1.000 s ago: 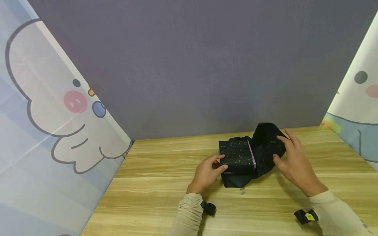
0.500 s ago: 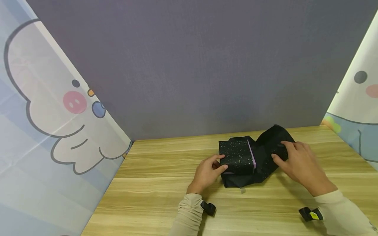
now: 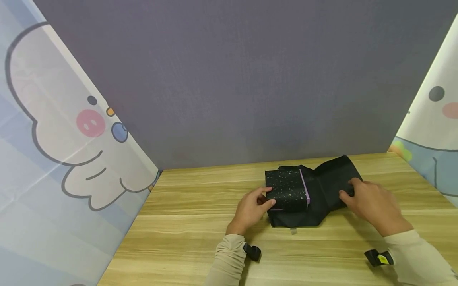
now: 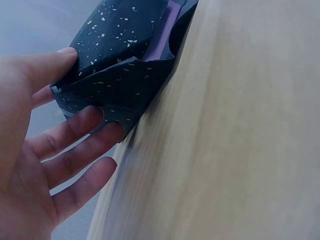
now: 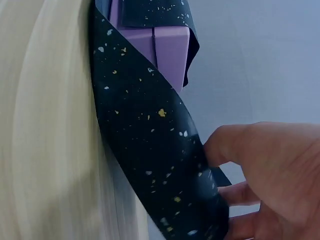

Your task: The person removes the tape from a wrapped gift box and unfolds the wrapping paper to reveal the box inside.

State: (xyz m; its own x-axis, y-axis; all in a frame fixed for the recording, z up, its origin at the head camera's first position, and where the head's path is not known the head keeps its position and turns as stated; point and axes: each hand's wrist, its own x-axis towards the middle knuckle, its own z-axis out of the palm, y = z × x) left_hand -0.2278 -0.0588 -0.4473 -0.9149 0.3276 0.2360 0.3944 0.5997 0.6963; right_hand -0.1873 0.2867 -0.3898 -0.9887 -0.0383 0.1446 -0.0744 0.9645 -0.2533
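A lilac box is partly wrapped in black wrapping paper speckled white and gold. My left hand holds the box's covered left end, thumb and fingertips on the folded paper. In the left wrist view, folds of paper gather at that end, with a strip of lilac above them. Off to the right, my right hand pinches the loose paper flap, thumb on one side and fingers on the other. The flap's plain black inner face shows in the head view. The box's right end is bare in the right wrist view.
Everything lies on a wood-grain table against a grey back panel. A small clear piece of tape is by the paper's near edge. Cartoon-printed curtains hang at both sides.
My right hand has moved right and slightly nearer, drawing the flap outward from a curled bunch to a flatter sheet. The left hand and the box have stayed in place.
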